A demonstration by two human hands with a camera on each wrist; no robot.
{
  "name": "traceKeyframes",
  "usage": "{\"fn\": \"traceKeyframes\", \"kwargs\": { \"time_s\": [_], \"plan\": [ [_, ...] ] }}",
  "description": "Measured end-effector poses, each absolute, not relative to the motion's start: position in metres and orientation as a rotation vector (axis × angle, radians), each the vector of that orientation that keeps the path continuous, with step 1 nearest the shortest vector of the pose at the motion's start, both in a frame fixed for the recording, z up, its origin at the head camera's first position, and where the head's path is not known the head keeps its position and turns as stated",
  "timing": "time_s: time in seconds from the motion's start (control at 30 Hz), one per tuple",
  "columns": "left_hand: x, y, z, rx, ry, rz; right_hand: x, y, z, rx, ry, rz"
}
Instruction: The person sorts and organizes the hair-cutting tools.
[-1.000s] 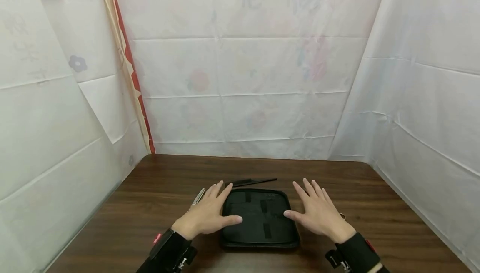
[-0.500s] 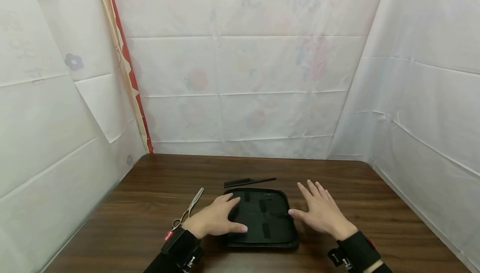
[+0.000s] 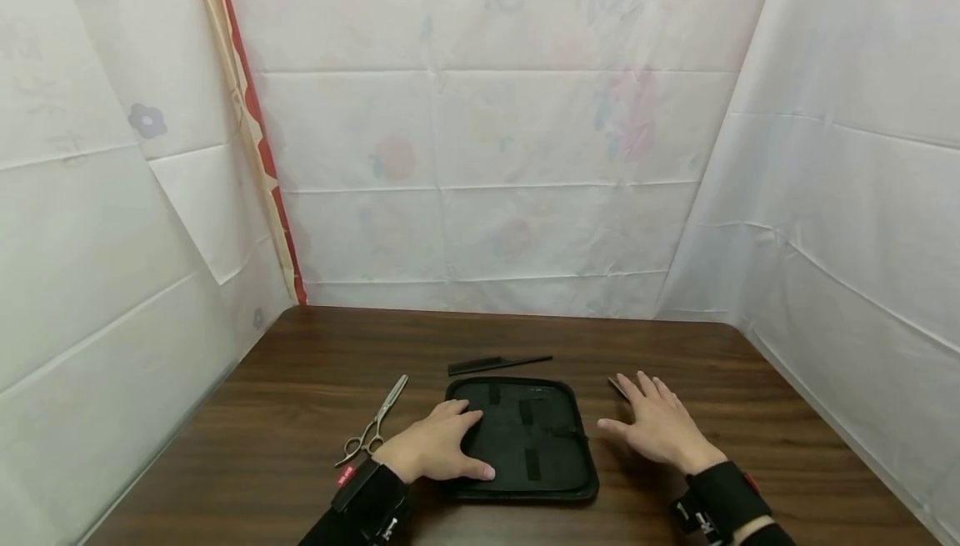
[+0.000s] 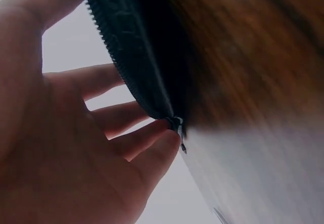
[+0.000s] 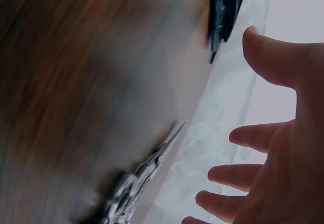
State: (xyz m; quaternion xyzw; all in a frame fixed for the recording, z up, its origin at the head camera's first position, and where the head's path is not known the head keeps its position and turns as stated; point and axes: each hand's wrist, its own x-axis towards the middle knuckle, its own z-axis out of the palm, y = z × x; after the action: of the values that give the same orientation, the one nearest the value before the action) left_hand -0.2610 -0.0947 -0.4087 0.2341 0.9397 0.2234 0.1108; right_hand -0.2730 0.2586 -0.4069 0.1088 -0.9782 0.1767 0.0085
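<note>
A black zip case [image 3: 558, 454] lies unfolded on the brown table, its inner straps showing. My left hand [image 3: 438, 446] rests at its left side, thumb over the near part and fingers over the left rim. In the left wrist view, those extended fingers touch the zipped edge of the case [image 4: 126, 47]. My right hand [image 3: 663, 429], fingers spread and holding nothing, is to the right of the case, above what looks like a second pair of scissors [image 5: 159, 153], mostly hidden from the head view. Silver thinning scissors [image 3: 390, 400] lie left of my left hand.
Behind the case lies a black comb [image 3: 495, 363] with a thin tail. White sheeting [image 3: 480, 237] walls off the back and both sides of the wooden table [image 3: 337, 338].
My left hand has moved right and down onto the case's left side, uncovering the thinning scissors. My right hand has shifted right, away from the case, and a pointed tip now shows beside its fingers.
</note>
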Motion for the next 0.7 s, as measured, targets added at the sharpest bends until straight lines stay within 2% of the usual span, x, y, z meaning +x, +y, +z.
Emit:
{"fn": "traceKeyframes", "kwargs": {
  "time_s": [0.7],
  "plan": [
    [-0.261, -0.092, -0.409, 0.688, 2.794, 0.572, -0.276, 0.281, -0.405, 0.126, -3.258, 0.371]
  ]
}}
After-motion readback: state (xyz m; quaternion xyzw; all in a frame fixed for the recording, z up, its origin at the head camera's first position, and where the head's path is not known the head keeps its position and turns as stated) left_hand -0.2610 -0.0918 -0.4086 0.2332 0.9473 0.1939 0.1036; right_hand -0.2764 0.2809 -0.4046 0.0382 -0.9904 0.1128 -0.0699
